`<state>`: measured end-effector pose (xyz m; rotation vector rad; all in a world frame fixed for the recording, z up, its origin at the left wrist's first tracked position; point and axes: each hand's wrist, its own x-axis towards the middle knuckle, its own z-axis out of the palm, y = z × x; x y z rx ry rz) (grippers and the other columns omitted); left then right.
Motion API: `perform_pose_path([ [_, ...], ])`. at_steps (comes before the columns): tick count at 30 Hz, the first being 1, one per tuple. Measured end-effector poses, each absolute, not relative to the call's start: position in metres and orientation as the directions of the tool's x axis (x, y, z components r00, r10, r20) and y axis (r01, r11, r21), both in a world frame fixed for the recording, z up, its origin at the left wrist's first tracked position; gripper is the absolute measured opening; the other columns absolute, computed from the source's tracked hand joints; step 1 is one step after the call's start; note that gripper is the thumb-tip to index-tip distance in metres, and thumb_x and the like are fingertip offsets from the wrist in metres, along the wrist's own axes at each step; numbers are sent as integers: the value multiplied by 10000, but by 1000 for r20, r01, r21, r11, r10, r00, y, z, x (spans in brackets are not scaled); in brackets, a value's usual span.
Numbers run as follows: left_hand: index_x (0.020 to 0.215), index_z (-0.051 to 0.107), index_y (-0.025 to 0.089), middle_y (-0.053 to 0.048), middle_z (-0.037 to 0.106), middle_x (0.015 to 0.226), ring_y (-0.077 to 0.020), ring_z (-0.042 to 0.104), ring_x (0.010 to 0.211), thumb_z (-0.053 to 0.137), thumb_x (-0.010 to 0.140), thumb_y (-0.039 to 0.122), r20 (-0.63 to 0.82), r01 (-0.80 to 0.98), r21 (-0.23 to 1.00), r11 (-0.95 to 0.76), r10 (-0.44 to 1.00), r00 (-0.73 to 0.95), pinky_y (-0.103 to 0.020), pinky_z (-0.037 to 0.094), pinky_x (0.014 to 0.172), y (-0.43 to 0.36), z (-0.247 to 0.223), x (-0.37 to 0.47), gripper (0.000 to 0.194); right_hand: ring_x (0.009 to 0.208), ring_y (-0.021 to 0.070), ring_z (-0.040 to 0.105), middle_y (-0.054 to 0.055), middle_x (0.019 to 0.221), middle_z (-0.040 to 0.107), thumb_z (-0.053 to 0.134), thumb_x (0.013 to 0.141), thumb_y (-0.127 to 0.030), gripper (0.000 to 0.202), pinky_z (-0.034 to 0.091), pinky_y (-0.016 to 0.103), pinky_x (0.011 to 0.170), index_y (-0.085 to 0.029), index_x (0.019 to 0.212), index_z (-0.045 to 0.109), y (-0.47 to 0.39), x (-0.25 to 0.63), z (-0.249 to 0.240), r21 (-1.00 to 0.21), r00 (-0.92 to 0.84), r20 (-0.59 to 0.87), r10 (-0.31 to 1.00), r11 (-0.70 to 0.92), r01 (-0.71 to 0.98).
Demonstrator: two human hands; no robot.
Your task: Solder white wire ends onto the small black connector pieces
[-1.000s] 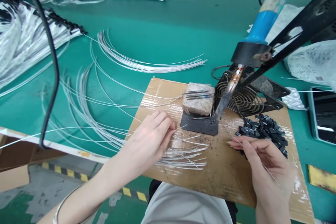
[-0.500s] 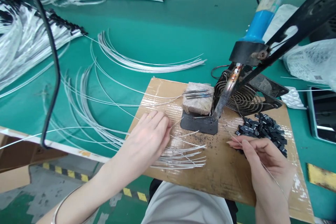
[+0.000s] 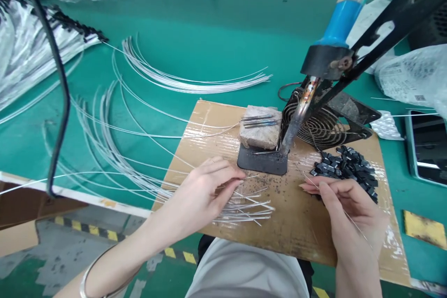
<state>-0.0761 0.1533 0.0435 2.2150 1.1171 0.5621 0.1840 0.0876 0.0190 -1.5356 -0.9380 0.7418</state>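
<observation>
My left hand is closed in a pinch on a thin white cable, whose tip sticks out to the right of the fingertips. Below that hand, the ends of several more white cables fan out over a cardboard sheet. My right hand pinches a thin grey wire; it runs from the fingertips back over the palm. Just behind the right hand lies a heap of small black connector pieces. Between the hands, a blue-handled soldering iron points down at a dark plate.
A pale block carries several thin metal rods. Behind the iron lies a round fan guard. A black arm holds the iron. Another cable bundle curves across the green table. A phone and yellow sponge are at right.
My left hand has turned and shifted slightly right and down, and a cable tip now shows beyond its fingertips. My right hand keeps its pinch on the wire. The whole view has shifted slightly.
</observation>
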Motion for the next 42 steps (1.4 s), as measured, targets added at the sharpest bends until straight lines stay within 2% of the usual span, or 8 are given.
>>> perform_pose_path([
  [3, 1056, 759, 172, -99, 724, 1098, -225, 700, 1006, 551, 1038, 137, 139, 583, 622, -523, 807, 575, -336, 574, 824, 150, 44, -78, 211, 753, 139, 801, 28, 871, 820, 787, 913, -293, 231, 640, 216, 776, -199, 739, 668, 88, 185, 19, -984, 475, 50, 879, -38, 174],
  [7, 1155, 713, 191, -97, 679, 1222, -199, 715, 1050, 572, 1037, 165, 99, 603, 661, -448, 848, 521, -304, 583, 841, 146, 47, -83, 186, 723, 145, 798, 34, 881, 821, 795, 904, -292, 237, 647, 226, 737, -196, 733, 662, 87, 186, 19, -984, 477, 57, 877, -31, 173],
  [15, 1020, 672, 204, -27, 638, 1050, -143, 641, 935, 615, 992, 80, 207, 564, 679, -471, 859, 468, -261, 518, 806, 136, 48, -92, 139, 721, 143, 795, 25, 867, 814, 795, 904, -299, 241, 649, 229, 736, -198, 731, 661, 88, 184, 20, -984, 485, 46, 874, -43, 170],
  [22, 1064, 680, 172, -60, 586, 1072, -185, 582, 973, 646, 976, 114, 167, 559, 627, -543, 794, 584, -296, 503, 825, 124, 46, -90, 111, 728, 145, 790, 18, 857, 811, 791, 905, -287, 238, 650, 246, 756, -203, 725, 660, 87, 182, 21, -983, 489, 58, 870, -34, 178],
  [27, 1008, 676, 164, -60, 590, 1008, -180, 558, 888, 571, 994, 37, 232, 560, 586, -585, 784, 576, -298, 491, 755, 118, 40, -83, 165, 766, 159, 795, 25, 849, 813, 807, 890, -308, 241, 636, 254, 781, -205, 723, 667, 88, 183, 20, -980, 504, 52, 862, -52, 190],
  [32, 1007, 672, 149, -85, 631, 1036, -193, 592, 892, 558, 1014, 55, 258, 584, 551, -596, 787, 560, -326, 524, 759, 115, 44, -80, 148, 783, 162, 792, 37, 894, 819, 833, 865, -353, 250, 622, 251, 815, -207, 730, 682, 85, 182, 21, -977, 552, 17, 834, -104, 188],
  [38, 1064, 643, 178, -73, 669, 1125, -150, 689, 975, 558, 1002, 3, 270, 555, 665, -500, 853, 446, -266, 578, 833, 111, 52, -79, 205, 840, 183, 791, 44, 932, 817, 877, 822, -353, 246, 615, 268, 850, -216, 749, 687, 82, 182, 21, -978, 585, -40, 810, -152, 143],
  [42, 1068, 632, 182, -50, 688, 1043, -128, 703, 946, 540, 1003, -3, 279, 519, 720, -460, 877, 391, -226, 588, 805, 113, 54, -73, 217, 831, 211, 791, 50, 899, 806, 874, 812, -409, 273, 635, 320, 863, -217, 748, 692, 83, 176, 27, -971, 602, -50, 797, -180, 157],
])
